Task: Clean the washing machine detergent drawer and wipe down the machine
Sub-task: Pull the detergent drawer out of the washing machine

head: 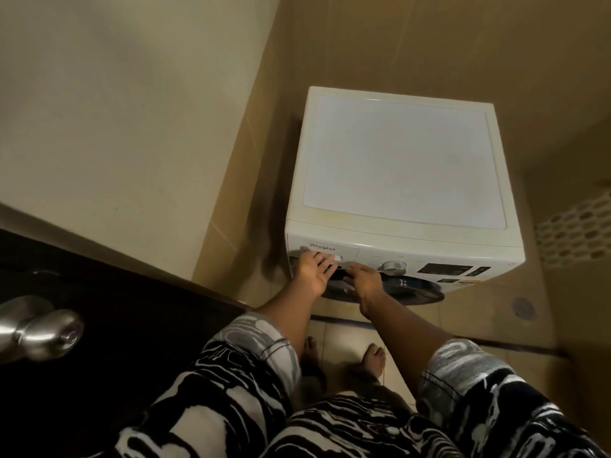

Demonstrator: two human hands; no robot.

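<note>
The white front-loading washing machine [403,160] stands in a tan-tiled corner, with its white detergent drawer [345,251] at the top left of the front panel. The left hand [312,271] lies against the drawer front, fingers spread and straight, gripping nothing. The right hand [363,280] reaches the drawer's lower edge just beside it, but whether its fingers grip anything cannot be told. A round silver dial [393,266] sits just to the right of the hands.

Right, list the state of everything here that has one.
White detergent drawer: looks pushed in, flush with the panel.
Round dark-rimmed washer door: shut.
Silver programme dial: setting unreadable.
Dark display panel: looks unlit.
Left hand: fingers straight, touching the drawer front.
Right hand: at the drawer's handle recess, hold unclear.
</note>
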